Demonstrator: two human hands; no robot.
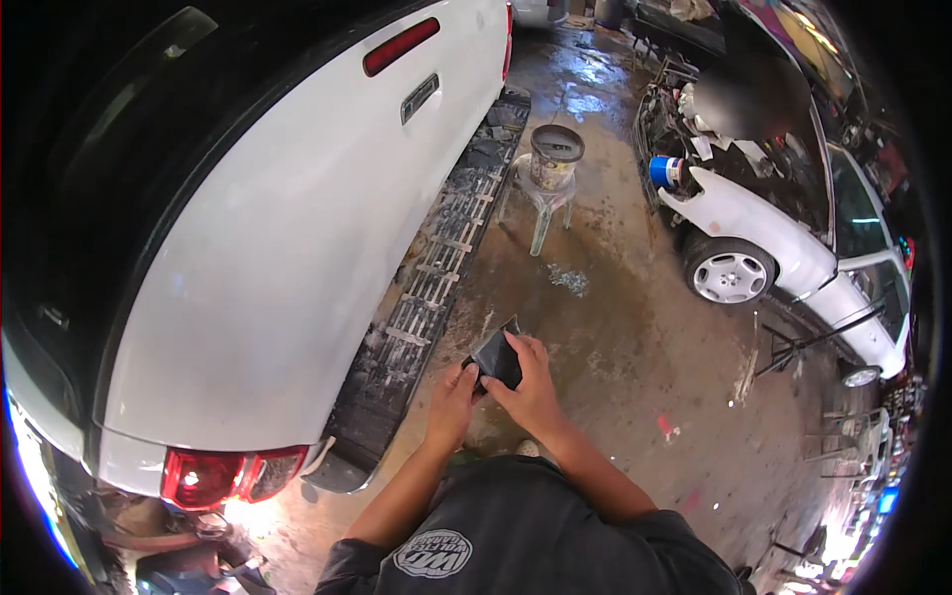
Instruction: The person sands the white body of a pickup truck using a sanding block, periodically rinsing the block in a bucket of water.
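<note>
In front of my body, both hands grip a folded dark grey sheet [496,359] that looks like sandpaper. My left hand [456,397] pinches its lower left edge. On the other side my right hand [531,387] has its thumb below and its fingers over the top right part of the sheet. One corner of the sheet sticks up past the fingers. Both hands are to the right of the white tailgate [268,238] and its dark bumper [436,288], apart from them.
Ahead, a dirty bucket [555,164] stands on a plastic stool [541,210]. To the right is a white car [764,213] with its front opened up and a blue can [665,172] on it. A thin black stand [793,342] is beside that car. The concrete floor [615,397] has wet patches.
</note>
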